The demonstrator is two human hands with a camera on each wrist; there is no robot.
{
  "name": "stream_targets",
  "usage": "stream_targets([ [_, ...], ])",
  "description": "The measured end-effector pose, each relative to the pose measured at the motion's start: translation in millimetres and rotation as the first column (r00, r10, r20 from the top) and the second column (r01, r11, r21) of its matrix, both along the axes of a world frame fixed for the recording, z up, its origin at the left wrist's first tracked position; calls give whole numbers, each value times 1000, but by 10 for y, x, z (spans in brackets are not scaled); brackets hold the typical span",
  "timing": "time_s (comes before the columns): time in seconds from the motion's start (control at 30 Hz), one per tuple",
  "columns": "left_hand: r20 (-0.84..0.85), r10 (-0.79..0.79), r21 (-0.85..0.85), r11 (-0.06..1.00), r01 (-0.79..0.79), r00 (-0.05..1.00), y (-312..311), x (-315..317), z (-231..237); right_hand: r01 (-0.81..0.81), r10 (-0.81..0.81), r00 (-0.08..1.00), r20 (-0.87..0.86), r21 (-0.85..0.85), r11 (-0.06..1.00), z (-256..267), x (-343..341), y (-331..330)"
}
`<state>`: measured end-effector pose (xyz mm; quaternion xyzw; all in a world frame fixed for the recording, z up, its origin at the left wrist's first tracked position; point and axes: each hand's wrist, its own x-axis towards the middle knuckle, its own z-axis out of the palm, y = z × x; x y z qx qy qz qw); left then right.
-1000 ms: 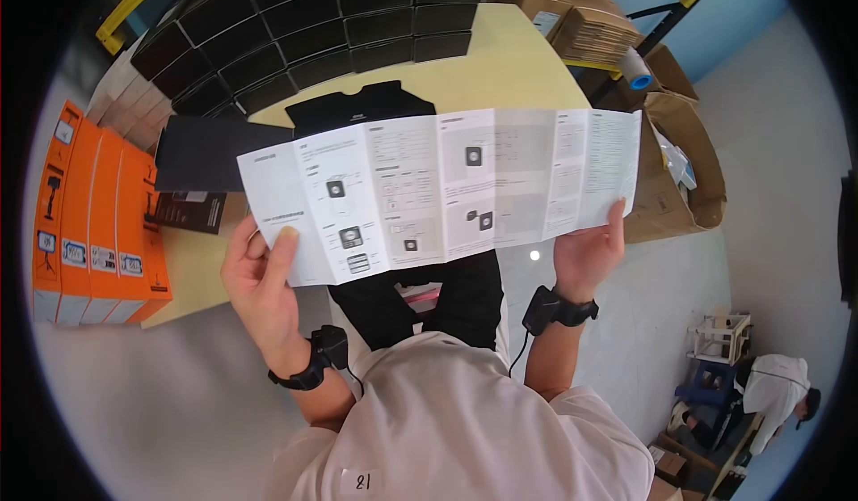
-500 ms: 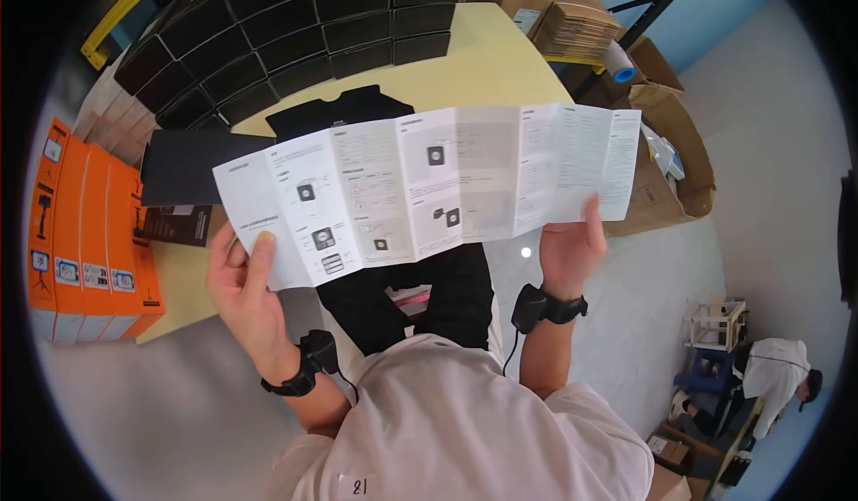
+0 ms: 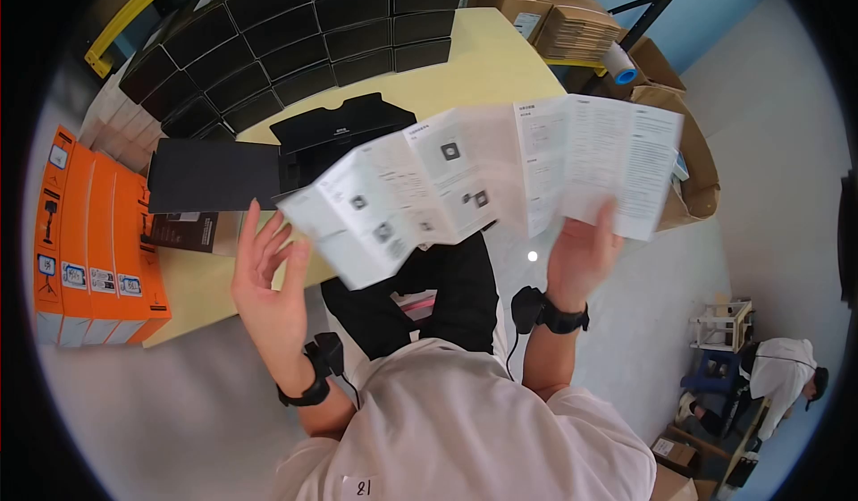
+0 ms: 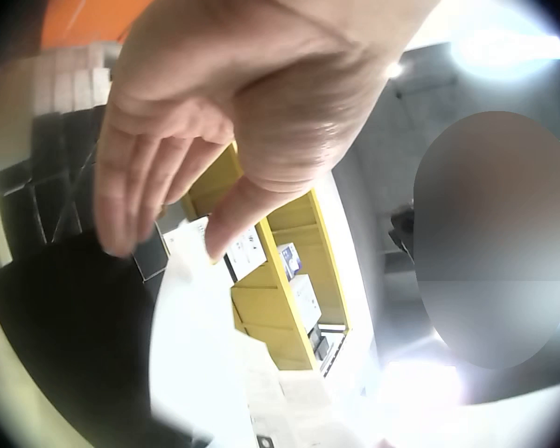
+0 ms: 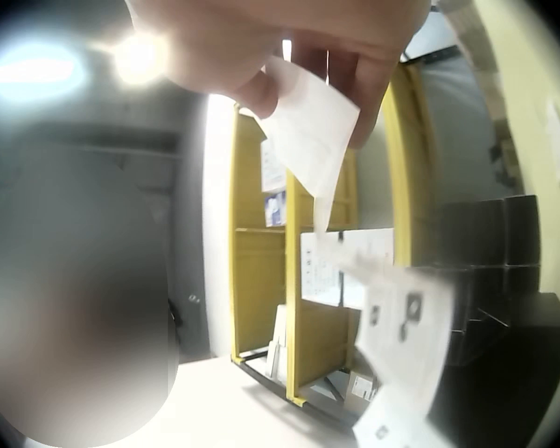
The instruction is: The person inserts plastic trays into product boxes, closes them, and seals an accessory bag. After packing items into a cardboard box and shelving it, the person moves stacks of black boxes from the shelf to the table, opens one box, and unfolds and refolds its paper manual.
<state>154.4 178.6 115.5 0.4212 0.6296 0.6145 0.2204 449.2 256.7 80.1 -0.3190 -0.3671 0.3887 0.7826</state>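
Note:
A long accordion-folded printed sheet [image 3: 456, 175] hangs in front of the body, its left part drooping and creased. My right hand [image 3: 581, 255] pinches its right part between thumb and fingers, also visible in the right wrist view, where the hand [image 5: 299, 47] grips a corner of the paper [image 5: 308, 121]. Beside the sheet's left end, my left hand [image 3: 273, 304] has its fingers spread and holds nothing. In the left wrist view the sheet [image 4: 201, 345] lies just past the left hand's [image 4: 233, 112] thumb tip; whether they touch is unclear.
An open black box [image 3: 344, 130] with its black flap [image 3: 214, 175] lies on the yellow table [image 3: 500, 50]. Stacked black boxes [image 3: 286, 27] stand behind, orange boxes [image 3: 103, 251] at left. A paper bag [image 3: 702, 161] is at right; a person [image 3: 778, 376] bends at lower right.
My left hand has let go of the sheet's left end, and its fingers have spread. The sheet's left part has sagged and folded inward, while the right part has shifted right.

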Motion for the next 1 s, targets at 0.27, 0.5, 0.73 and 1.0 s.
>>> stream_targets([
  [0.27,428,-558,498,802,329,711,-253,604,62,-176,-473,182,862,502,847,577,-898,-500],
  [0.5,651,-446,374,893,251,615,-95,174,33,-336,-279,278,919,365,868,-32,-1202,-775],
  [0.73,695,-473,400,880,255,542,-105,-60,-28,-998,975,-37,-218,-41,-47,-495,-1193,-648],
  [1.0,445,-386,144,921,361,808,-269,-244,-40,-786,652,343,-676,174,594,-369,-988,-193],
])
